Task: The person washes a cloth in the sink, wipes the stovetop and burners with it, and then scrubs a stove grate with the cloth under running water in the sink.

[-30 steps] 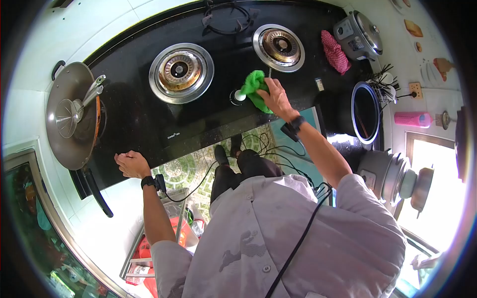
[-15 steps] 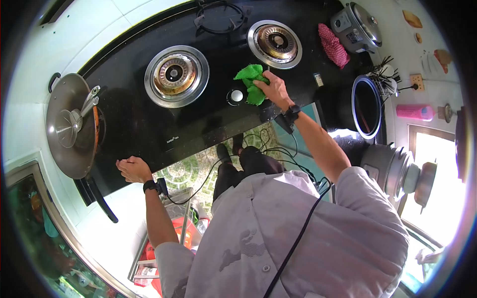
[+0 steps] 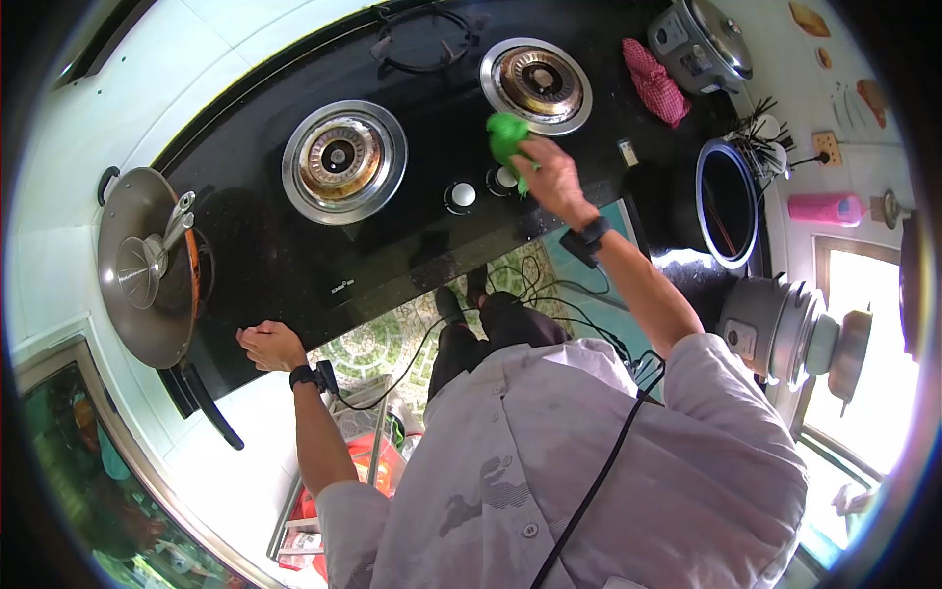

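Green cloth (image 3: 506, 133): bunched at the right hand (image 3: 551, 179), over the black cooktop (image 3: 265, 255), beside the near rim of the right burner (image 3: 537, 86); whether it touches that rim cannot be told.
Right-hand grip: fingers pinch the cloth's near side; motion blur hides how each finger bends.
Change at the knobs: half a second earlier the cloth spreads beside the left knob (image 3: 461, 196) and hides the right knob (image 3: 505, 179); now it is gathered smaller and farther back, and the right knob shows in part.
Meaning: the wiping, as judged, shifts from the knobs toward the burner.
Left hand (image 3: 273, 347): at the cooktop's near edge, beside the wok (image 3: 147, 319); fingers bent together, nothing seen in them, though the underside is hidden and its hold cannot be told.
Leftward room: dark surface extends between the wok and the left burner (image 3: 344, 162).
Rightward room: a strip of surface separates the right hand from the black pot (image 3: 701, 201); farther back, the red cloth (image 3: 655, 83) and rice cooker (image 3: 699, 54) bound the reach.
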Available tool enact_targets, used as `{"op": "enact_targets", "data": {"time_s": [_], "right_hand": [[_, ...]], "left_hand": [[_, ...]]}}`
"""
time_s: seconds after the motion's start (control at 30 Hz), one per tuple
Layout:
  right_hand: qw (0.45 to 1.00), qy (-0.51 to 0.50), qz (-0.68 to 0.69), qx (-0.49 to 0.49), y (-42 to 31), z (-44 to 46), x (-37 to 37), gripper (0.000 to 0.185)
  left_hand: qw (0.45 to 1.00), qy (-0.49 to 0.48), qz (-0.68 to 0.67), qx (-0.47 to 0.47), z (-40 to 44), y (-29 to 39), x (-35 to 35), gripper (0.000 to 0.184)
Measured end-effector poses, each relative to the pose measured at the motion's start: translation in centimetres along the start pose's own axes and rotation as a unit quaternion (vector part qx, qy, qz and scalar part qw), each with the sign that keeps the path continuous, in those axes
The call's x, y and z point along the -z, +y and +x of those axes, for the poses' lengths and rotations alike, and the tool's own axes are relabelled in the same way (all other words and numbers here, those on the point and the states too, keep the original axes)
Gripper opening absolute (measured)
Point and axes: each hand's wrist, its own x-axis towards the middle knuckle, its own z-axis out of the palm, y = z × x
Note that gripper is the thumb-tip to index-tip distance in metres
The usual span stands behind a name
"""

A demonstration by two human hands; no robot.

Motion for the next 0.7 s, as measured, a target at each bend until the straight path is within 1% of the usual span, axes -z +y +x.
{"op": "enact_targets", "data": {"time_s": [0.03, 0.1, 0.17, 0.23, 0.27, 0.3, 0.33, 0.37, 0.4, 0.43, 0.47, 0.5, 0.57, 0.6, 0.67, 0.7], "right_hand": [[0.995, -0.025, -0.019, 0.09, -0.9, -0.3, -1.0, 0.011], [0.982, -0.066, -0.074, 0.163, -3.0, -0.5, -3.8, 0.013], [0.981, -0.057, -0.09, 0.164, -3.4, -0.6, -3.6, 0.015], [0.951, -0.144, -0.187, 0.198, -4.2, -0.6, -1.1, 0.014], [0.947, -0.153, -0.167, 0.229, -4.1, -1.1, -0.2, 0.011], [0.945, -0.151, -0.173, 0.233, -4.1, -1.6, 0.4, 0.011], [0.934, -0.196, -0.176, 0.241, -4.1, -2.5, 0.6, 0.011], [0.921, -0.241, -0.178, 0.249, -4.1, -3.5, 0.8, 0.011], [0.92, -0.242, -0.18, 0.252, -3.9, -4.6, 1.1, 0.011], [0.924, -0.25, -0.153, 0.244, -3.7, -5.6, 1.4, 0.012], [0.927, -0.259, -0.127, 0.239, -3.4, -6.1, 1.4, 0.014], [0.923, -0.263, -0.13, 0.248, -3.5, -6.1, 0.9, 0.014], [0.963, -0.176, -0.101, 0.176, -3.9, -6.9, -0.4, 0.018], [0.963, -0.198, -0.11, 0.148, -4.7, -7.4, -1.4, 0.024], [0.969, -0.153, -0.076, 0.179, -7.1, -8.5, -3.6, 0.03], [0.967, -0.172, -0.021, 0.186, -8.7, -8.6, -4.5, 0.037]], "left_hand": [[1.0, -0.001, 0.003, -0.006, 0.0, -0.2, -0.1, 0.019], [1.0, 0.017, 0.015, -0.003, 0.2, -0.5, -1.0, 0.019], [0.999, 0.027, 0.013, -0.012, 0.2, -1.1, -1.7, 0.021], [0.999, 0.034, 0.004, -0.017, 0.4, -1.5, -1.7, 0.024], [1.0, 0.021, 0.011, -0.005, 0.5, -1.5, -1.7, 0.024], [1.0, 0.008, 0.018, 0.01, 0.4, -1.3, -1.9, 0.025], [1.0, 0.007, 0.016, 0.01, 0.3, -0.9, -1.4, 0.019], [1.0, 0.007, 0.013, 0.014, 0.2, -0.9, -1.5, 0.019], [1.0, 0.015, 0.009, 0.002, 0.2, -1.0, -1.5, 0.019], [1.0, 0.023, 0.006, -0.008, 0.2, -1.0, -1.3, 0.019], [1.0, 0.023, 0.004, 0.002, 0.2, -0.9, -1.2, 0.019], [1.0, 0.021, -0.003, 0.001, 0.2, -0.3, -0.5, 0.019], [1.0, 0.017, -0.008, 0.003, -0.1, -0.2, -0.2, 0.019], [1.0, 0.017, -0.007, 0.002, -0.1, -0.3, -0.2, 0.018], [1.0, 0.014, -0.005, -0.002, 0.1, -0.4, -0.5, 0.018], [1.0, 0.014, -0.005, -0.004, 0.1, -0.5, -0.5, 0.018]]}}
